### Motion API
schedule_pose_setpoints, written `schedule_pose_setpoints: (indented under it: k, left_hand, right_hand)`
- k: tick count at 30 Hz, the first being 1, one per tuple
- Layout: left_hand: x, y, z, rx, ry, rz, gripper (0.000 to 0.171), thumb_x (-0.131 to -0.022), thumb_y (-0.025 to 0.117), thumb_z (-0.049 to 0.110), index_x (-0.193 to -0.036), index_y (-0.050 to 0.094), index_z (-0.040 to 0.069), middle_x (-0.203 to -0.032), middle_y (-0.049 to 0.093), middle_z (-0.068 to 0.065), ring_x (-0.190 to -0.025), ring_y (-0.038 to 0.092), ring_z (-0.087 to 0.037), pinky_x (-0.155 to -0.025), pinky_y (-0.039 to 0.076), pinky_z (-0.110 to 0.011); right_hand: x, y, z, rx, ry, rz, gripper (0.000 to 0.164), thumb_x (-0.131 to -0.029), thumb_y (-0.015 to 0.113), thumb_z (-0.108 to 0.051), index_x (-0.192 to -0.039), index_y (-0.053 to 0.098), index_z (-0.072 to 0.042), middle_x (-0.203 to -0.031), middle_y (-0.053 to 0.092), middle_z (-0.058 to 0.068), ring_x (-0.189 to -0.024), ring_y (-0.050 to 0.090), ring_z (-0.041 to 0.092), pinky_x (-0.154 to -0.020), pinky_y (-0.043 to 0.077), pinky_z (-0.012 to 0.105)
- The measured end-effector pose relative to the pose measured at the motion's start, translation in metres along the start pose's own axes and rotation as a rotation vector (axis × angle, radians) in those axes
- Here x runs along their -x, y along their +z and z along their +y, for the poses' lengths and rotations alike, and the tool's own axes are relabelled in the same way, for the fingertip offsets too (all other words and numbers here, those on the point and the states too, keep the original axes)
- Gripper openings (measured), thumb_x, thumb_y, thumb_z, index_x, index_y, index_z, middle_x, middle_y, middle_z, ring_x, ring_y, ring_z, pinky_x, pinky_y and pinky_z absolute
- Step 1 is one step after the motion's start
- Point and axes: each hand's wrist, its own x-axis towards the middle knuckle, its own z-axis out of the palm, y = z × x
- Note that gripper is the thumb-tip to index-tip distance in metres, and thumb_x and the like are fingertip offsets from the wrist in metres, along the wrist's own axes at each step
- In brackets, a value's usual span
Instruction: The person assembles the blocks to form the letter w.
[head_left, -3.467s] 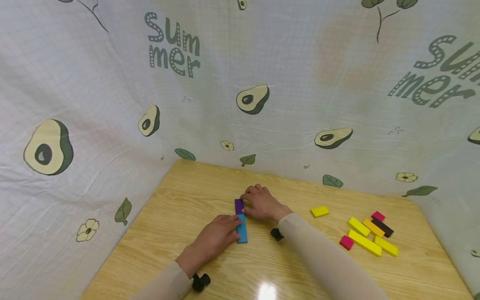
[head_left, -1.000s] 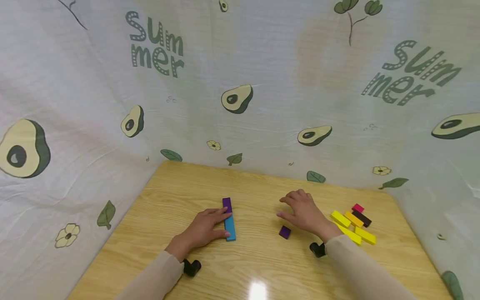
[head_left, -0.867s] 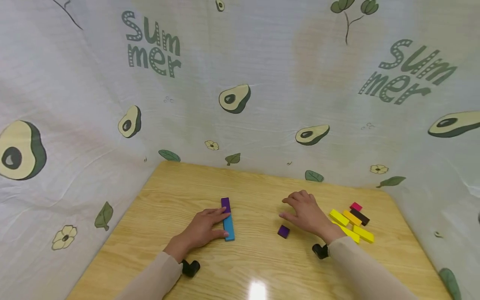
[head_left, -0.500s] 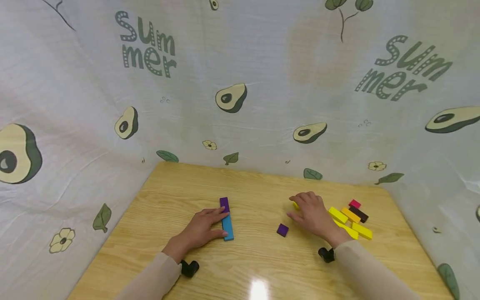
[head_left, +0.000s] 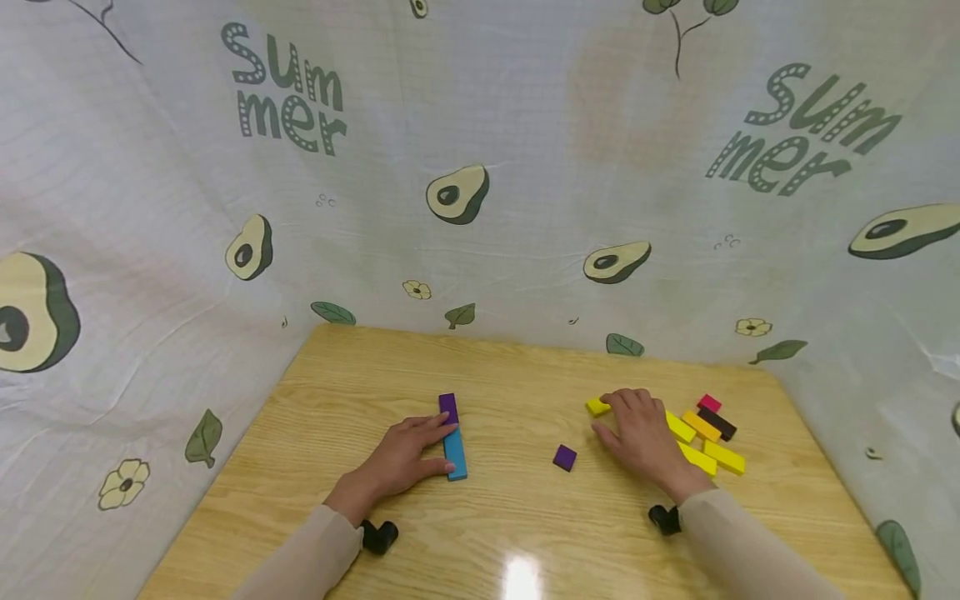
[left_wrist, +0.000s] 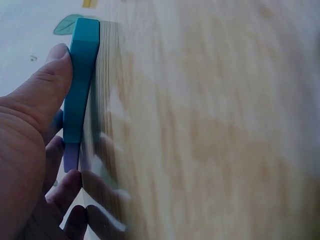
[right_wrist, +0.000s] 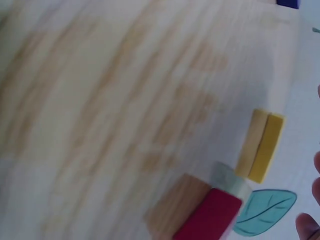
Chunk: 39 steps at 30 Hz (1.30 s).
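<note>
My left hand (head_left: 397,460) rests on a blue block (head_left: 455,458) and a purple block (head_left: 447,406), which lie end to end in a line. In the left wrist view the thumb touches the side of the teal-looking blue block (left_wrist: 80,85); fingertips reach the purple block (left_wrist: 71,156). With its fingers loosely bent, my right hand (head_left: 641,433) hovers over the table, holding nothing visible. Beyond its fingertips lies a partly covered yellow block (head_left: 597,407). A small dark purple block (head_left: 565,457) sits to its left. In the right wrist view, only fingertips show at the edge.
Right of the right hand lie yellow blocks (head_left: 724,457), an orange block (head_left: 701,425), a black block (head_left: 717,423) and a red block (head_left: 709,403). Another red block (right_wrist: 210,215) shows in the right wrist view. A printed cloth (head_left: 525,275) borders the wooden table (head_left: 465,550).
From between the hands, the right hand has moved right toward the yellow blocks, leaving the small purple block on the table. The left hand stays on the blue and purple blocks. The head view has shifted.
</note>
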Motion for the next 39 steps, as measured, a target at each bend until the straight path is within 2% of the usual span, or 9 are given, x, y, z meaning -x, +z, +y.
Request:
schedule_pose_setpoints:
  k: [4,9,18,25,33,39]
  left_hand:
    - [0.000,0.000,0.000,0.003,0.001,0.001,0.069,-0.099,0.070,0.052,-0.157,0.054,0.020,-0.167,0.044,-0.009,-0.153,0.038,-0.042,-0.122,0.028,-0.069]
    - [0.001,0.000,0.000,0.004,-0.002,0.003,0.068,-0.099,0.070,0.052,-0.157,0.054,0.020,-0.167,0.044,-0.009,-0.153,0.037,-0.042,-0.122,0.027,-0.069]
    - [0.002,-0.001,0.004,0.007,-0.022,-0.004,0.068,-0.099,0.071,0.050,-0.157,0.053,0.022,-0.167,0.043,-0.006,-0.154,0.036,-0.041,-0.124,0.026,-0.068]
    - [0.002,0.000,0.005,0.016,-0.023,-0.013,0.068,-0.099,0.071,0.050,-0.158,0.053,0.022,-0.168,0.042,-0.005,-0.155,0.035,-0.041,-0.124,0.025,-0.068]
    - [0.002,-0.001,0.005,0.010,-0.025,-0.012,0.067,-0.099,0.071,0.050,-0.158,0.053,0.022,-0.168,0.042,-0.006,-0.155,0.035,-0.041,-0.123,0.026,-0.069]
    - [0.002,-0.001,0.004,0.011,-0.026,-0.019,0.068,-0.099,0.070,0.050,-0.159,0.052,0.023,-0.168,0.042,-0.005,-0.156,0.034,-0.040,-0.124,0.025,-0.068]
  right_hand:
    - [0.003,0.002,0.002,0.005,0.013,0.015,0.042,-0.097,0.076,-0.028,-0.124,0.066,0.002,-0.123,0.065,0.022,-0.116,0.054,0.043,-0.095,0.042,0.060]
    - [0.006,0.005,-0.001,-0.024,0.027,-0.028,0.041,-0.098,0.076,-0.029,-0.124,0.067,0.001,-0.123,0.066,0.020,-0.116,0.053,0.041,-0.096,0.042,0.059]
    - [0.014,0.011,-0.016,-0.085,-0.014,-0.032,0.045,-0.095,0.078,-0.033,-0.125,0.065,-0.003,-0.123,0.064,0.014,-0.114,0.053,0.036,-0.095,0.041,0.055]
    - [0.018,0.007,-0.032,-0.111,-0.027,-0.088,0.051,-0.092,0.081,-0.039,-0.127,0.063,-0.007,-0.125,0.061,0.010,-0.116,0.050,0.031,-0.100,0.040,0.054]
    - [0.020,0.010,-0.042,-0.076,-0.067,-0.118,0.049,-0.090,0.083,-0.042,-0.121,0.064,-0.010,-0.119,0.061,0.005,-0.113,0.052,0.029,-0.102,0.041,0.054]
    - [0.021,0.013,-0.043,-0.026,-0.122,-0.108,0.043,-0.089,0.082,-0.041,-0.115,0.065,-0.011,-0.112,0.061,0.001,-0.106,0.052,0.025,-0.093,0.042,0.047]
